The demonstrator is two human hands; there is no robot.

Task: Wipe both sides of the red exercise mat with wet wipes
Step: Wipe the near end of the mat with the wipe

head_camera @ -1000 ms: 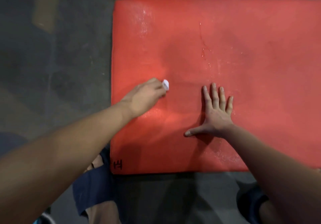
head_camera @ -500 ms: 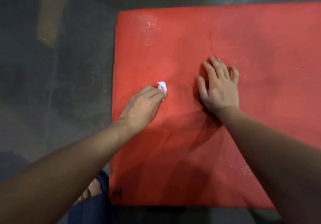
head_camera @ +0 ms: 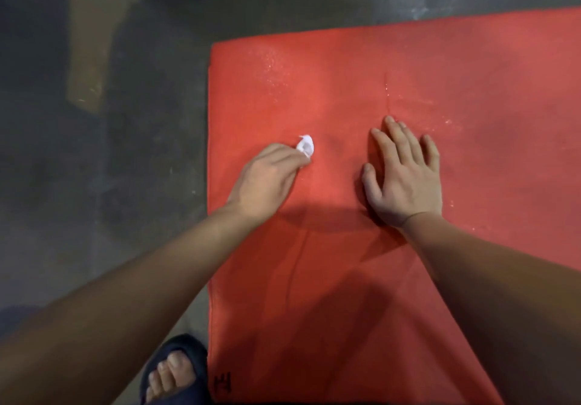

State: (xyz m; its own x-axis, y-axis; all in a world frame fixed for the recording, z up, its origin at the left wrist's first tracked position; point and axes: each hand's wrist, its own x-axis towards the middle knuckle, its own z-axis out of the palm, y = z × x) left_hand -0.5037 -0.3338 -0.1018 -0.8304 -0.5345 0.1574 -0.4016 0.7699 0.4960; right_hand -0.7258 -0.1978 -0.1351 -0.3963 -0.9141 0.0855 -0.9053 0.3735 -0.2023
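Crumpled wet wipe [head_camera: 305, 146] at left hand's [head_camera: 267, 181] fingertips, on red mat [head_camera: 330, 96].

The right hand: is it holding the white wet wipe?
No: the right hand lies flat and empty on the red exercise mat, while the left hand pinches the wet wipe.

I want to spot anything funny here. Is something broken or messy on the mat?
Yes, a little. The mat has a thin scratch-like line just above the right hand, and pale speckles near its top left corner. Nothing looks spilled or torn.
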